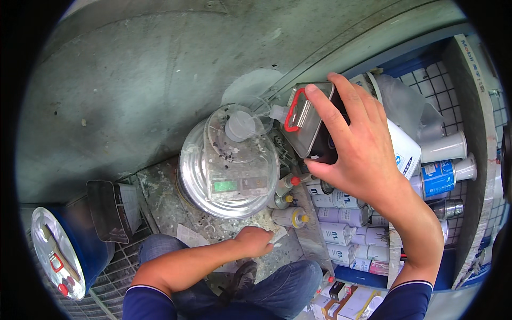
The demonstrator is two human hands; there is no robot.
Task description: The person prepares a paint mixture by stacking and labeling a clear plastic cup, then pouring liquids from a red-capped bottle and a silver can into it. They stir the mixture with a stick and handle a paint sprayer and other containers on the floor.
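My right hand grips a rectangular metal can with a red handle, tilted so its translucent spout reaches over a clear plastic cup. A white translucent cup stands on the speckled digital scale, which has a lit green display and rests on a round metal lid. My left hand is low, below the scale, with fingers curled beside a pale item; what it holds, if anything, is hidden.
Shelves on the right hold several paint cans and plastic cups. Small bottles stand beside the scale. At left are a blue drum and a dark square container. A metal wall rises behind; boxes lie bottom right.
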